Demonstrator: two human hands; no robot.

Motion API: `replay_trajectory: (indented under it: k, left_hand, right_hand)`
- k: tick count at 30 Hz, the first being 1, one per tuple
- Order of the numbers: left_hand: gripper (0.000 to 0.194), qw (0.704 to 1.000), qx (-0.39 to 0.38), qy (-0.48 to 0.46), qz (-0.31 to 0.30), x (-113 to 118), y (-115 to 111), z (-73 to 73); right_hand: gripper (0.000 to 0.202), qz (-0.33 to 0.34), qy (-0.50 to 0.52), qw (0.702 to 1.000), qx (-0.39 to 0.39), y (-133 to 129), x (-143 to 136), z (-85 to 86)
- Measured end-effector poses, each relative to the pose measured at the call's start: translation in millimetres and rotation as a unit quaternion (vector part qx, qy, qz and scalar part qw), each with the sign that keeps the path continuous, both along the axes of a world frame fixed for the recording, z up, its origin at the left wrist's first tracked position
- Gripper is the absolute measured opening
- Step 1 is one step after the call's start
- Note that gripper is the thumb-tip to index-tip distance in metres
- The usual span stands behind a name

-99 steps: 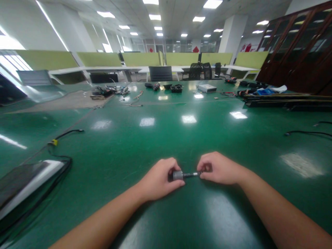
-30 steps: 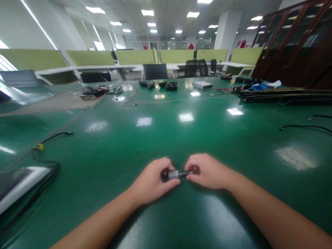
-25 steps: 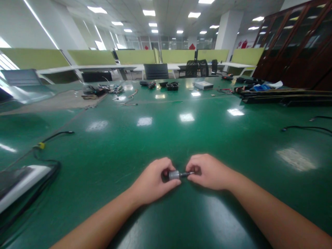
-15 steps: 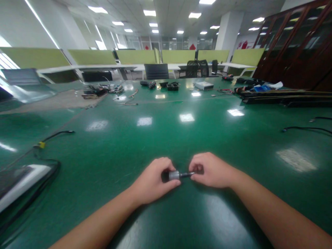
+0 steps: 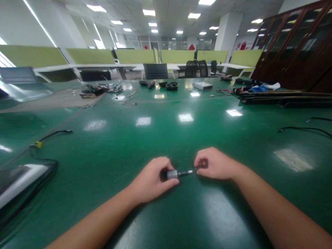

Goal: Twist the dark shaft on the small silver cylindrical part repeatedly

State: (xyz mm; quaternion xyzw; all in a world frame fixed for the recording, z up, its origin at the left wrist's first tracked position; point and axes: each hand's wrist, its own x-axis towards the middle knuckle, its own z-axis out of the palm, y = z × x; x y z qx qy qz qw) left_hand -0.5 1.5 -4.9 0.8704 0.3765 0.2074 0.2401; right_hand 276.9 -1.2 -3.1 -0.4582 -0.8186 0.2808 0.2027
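Note:
My left hand (image 5: 155, 180) is closed around a short silver cylinder with a thin shaft (image 5: 173, 174), its thumb below and its fingers above. The shaft points right, dark near the cylinder and bright at its tip. To the right of that tip, my right hand (image 5: 214, 164) pinches a small, dark, thin piece (image 5: 197, 168) between thumb and forefinger. A narrow gap separates this piece from the shaft. Its kind is too small and blurred to make out, and the fingers hide part of it. Both hands are low over the green tabletop (image 5: 155, 141).
At the left lies a white-edged device (image 5: 28, 176) with black cables beside it. Black cable ends (image 5: 298, 128) reach in from the right. Along the far side are circuit parts (image 5: 103, 89), a silver box (image 5: 203, 85) and long dark bars (image 5: 285, 98).
My right hand has moved right and slightly up, away from the shaft, drawing the small dark piece off its tip. My left hand holds the cylinder almost where it was.

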Motion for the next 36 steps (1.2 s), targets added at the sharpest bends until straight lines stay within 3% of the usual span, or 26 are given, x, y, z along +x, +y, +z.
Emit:
replay_trajectory:
  k: [12,21,25,36]
  left_hand:
    - [0.023,1.0,0.0,0.006,-0.002,3,0,1.9]
    - [0.02,1.0,0.008,0.023,0.007,3,-1,0.9]
    - [0.021,0.999,0.0,0.032,0.008,3,-1,1.6]
    - [0.019,0.999,-0.013,0.028,0.007,3,-2,2.6]
  right_hand:
    - [0.008,0.025,0.013,1.0,0.014,-4,-10,-1.5]
    - [0.015,0.055,0.007,0.994,0.095,-15,-45,-6.9]
    - [0.02,0.041,0.025,0.996,0.072,-16,-45,-6.1]
    - [0.009,0.046,0.026,0.995,0.079,-17,-46,-4.1]
